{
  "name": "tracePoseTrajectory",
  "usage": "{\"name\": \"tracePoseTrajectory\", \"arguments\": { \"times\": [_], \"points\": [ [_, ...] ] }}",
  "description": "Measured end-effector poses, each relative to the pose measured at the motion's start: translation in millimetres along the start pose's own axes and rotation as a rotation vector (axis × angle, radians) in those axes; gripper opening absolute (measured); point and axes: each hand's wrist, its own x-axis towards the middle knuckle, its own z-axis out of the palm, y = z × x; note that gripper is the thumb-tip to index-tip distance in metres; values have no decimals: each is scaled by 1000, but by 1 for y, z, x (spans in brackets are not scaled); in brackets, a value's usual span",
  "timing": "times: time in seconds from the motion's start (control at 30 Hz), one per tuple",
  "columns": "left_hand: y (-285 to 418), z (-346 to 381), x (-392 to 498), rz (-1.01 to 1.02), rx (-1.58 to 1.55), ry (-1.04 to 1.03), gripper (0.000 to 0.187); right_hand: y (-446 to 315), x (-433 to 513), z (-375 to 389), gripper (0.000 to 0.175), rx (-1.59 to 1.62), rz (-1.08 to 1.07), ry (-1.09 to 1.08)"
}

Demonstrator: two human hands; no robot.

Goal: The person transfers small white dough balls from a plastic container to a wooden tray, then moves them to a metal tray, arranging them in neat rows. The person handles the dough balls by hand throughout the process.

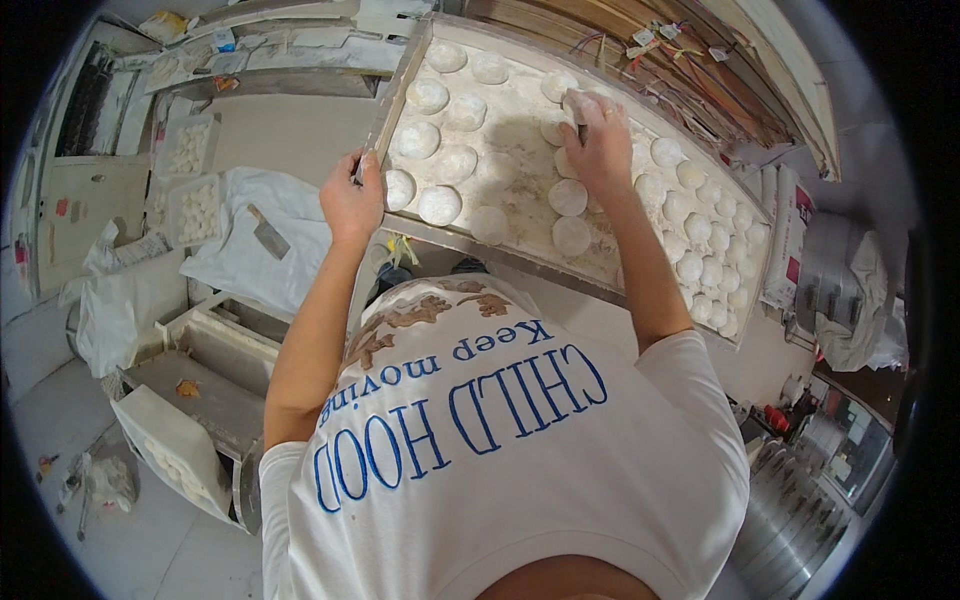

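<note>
A long wooden-rimmed tray dusted with flour lies before me, tilted across the view. Rows of round floured dough pieces rest in it, tightly packed toward the right end and more widely spaced at the left. My left hand grips the tray's left rim, with its thumb over the edge. Near the far rim, my right hand has its fingers curled round a dough ball among the others; how firmly it holds it is partly hidden by the fingers.
Left of the tray, a cleaver lies on a white plastic sheet, beside plastic tubs of small dough pieces. An open metal-and-wood bin stands below. Stacked wooden boards are beyond the tray; round metal stacks stand right.
</note>
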Motion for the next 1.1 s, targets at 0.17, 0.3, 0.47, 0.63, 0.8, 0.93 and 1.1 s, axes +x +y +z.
{"name": "tracePoseTrajectory", "arguments": {
  "times": [0.17,0.3,0.47,0.63,0.8,0.93,1.1],
  "points": [
    [2,1,-2,-45,-38,8,40,27,19,-1,49,-184,83,-92],
    [0,1,-2,-8,-36,34,40,23,13,-13,55,-50,295,-209],
    [5,-2,-2,-50,-51,0,41,36,2,-10,52,772,665,-173],
    [10,-3,-3,-83,-72,23,39,-11,5,1,42,1764,851,-325],
    [8,-1,-2,-50,-82,33,39,2,1,44,43,1093,544,-369],
    [4,-1,-2,-46,-52,19,42,-32,6,46,45,167,45,-269],
    [1,0,-2,-32,-41,37,41,-36,14,31,48,-17,-10,-227]
  ]
}}
